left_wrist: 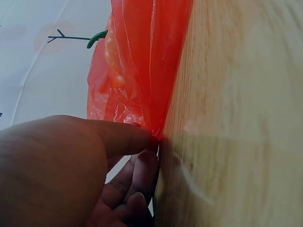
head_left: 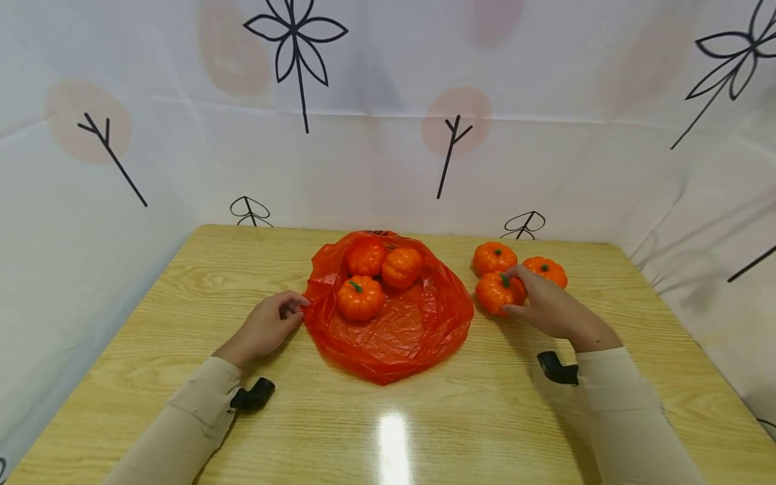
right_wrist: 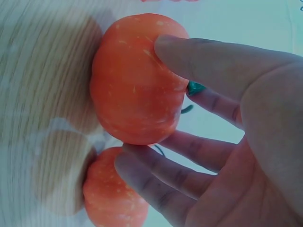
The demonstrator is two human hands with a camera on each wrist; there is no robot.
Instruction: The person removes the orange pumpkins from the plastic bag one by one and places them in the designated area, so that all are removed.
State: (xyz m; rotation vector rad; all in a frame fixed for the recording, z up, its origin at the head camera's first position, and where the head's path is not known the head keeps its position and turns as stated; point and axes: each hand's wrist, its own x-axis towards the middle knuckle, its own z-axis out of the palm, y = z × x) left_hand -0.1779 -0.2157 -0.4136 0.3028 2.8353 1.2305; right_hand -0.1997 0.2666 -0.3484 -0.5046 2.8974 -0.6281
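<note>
A red plastic bag point(head_left: 397, 343) lies spread open on the table with three small orange toy pumpkins point(head_left: 360, 298) inside. My left hand point(head_left: 267, 327) pinches the bag's left edge between thumb and fingers, low against the tabletop. On the right, my right hand point(head_left: 553, 308) holds another toy pumpkin point(head_left: 492, 295) with a green stem. The right wrist view has the thumb point(right_wrist: 177, 54) on one side of this pumpkin and the other fingers around its far side. Two more pumpkins sit close by, one behind it point(head_left: 494, 257) and one to its right point(head_left: 548, 269).
The wooden table point(head_left: 339, 431) ends at the back against a white cloth point(head_left: 376, 162) with black plant drawings. A black wrist piece point(head_left: 253, 395) sits at the left cuff and another black piece point(head_left: 556, 369) at the right cuff.
</note>
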